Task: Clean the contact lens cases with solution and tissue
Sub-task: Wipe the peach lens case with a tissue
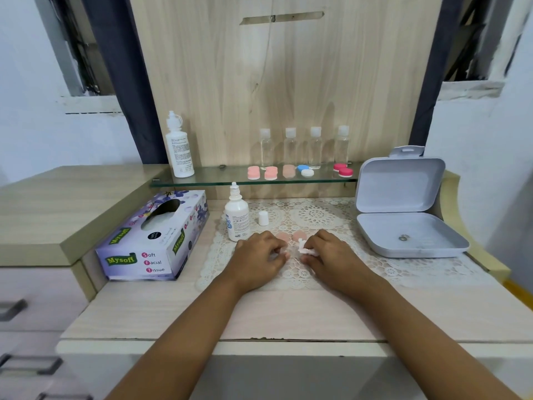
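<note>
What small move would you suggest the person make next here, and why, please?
Probably bring the tissue pinched in the right hand to whatever the left hand steadies on the mat and wipe it. Two pink caps lie off just beyond, and the solution bottle stands uncapped, so wiping seems due.

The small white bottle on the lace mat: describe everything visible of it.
The small white bottle looks like opaque plastic, with a printed label bearing blue marks and a bare, narrow nozzle. It stands upright at the left edge of the lace mat, between the tissue box and a small white cap, which stands apart to the right. The left hand lies in front; contact is unclear.
</note>
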{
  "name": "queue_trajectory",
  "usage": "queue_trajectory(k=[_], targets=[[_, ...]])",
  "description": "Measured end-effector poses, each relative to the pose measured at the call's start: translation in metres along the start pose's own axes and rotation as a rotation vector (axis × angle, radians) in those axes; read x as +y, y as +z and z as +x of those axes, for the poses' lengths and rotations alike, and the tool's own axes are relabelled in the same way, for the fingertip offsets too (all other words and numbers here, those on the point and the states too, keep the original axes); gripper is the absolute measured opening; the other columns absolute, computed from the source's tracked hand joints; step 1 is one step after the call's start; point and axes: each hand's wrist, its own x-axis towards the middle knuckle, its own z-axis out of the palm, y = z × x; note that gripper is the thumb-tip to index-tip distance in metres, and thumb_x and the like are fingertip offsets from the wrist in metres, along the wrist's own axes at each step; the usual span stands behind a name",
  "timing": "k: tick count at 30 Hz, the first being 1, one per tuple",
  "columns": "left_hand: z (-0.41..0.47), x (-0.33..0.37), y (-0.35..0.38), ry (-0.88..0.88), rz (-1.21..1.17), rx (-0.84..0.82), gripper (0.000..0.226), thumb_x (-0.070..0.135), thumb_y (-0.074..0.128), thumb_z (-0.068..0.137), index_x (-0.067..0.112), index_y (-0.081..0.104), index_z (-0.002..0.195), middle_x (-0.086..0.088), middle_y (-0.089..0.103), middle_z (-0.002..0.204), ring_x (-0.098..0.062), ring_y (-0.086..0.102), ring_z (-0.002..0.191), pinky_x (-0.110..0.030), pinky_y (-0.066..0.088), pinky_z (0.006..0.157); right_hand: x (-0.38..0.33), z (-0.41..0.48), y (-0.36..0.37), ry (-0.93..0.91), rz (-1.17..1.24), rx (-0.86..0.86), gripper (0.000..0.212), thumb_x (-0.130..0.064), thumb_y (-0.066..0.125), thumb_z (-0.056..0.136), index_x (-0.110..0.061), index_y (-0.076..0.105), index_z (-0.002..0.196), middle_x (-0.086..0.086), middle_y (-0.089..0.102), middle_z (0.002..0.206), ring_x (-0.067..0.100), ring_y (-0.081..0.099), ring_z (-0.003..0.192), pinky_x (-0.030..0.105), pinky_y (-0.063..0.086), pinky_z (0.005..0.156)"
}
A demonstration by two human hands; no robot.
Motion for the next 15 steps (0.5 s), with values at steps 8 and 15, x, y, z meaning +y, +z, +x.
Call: queue_trajectory(k=[8,15], targets=[[-0.001,0.003,-0.002,-0.01,-0.052,0.007,0.031,0.043,0.046,0.094,0.022,0.065,0.106,0.003,0.06,0.099,-0.016,0.052,0.099,-0.035,0.037,0.091,-0.01,-0.003,-0.008,0.153,0.523,0.135,0.011,-0.019,0.058,0.09,-0.024,0.05,0.083,-0.004,0.057,0.083,-0.004,0.051,0.068,0.006,0.036,0.054],[-0.002,0.005,-0.005,-0.135,-0.356,0.037,0.042,0.042,0.044,0.095,0.008,0.061,0.078,-0.011,0.065,0.078,-0.023,0.06,0.076,-0.037,0.046,0.075,-0.011,-0.001,-0.011,0.17,0.822,0.163,0.011,-0.016,0.062,0.088,-0.027,0.057,0.088,0.008,0.071,0.076,0.028,0.069,0.076,0.044,0.056,0.069]])
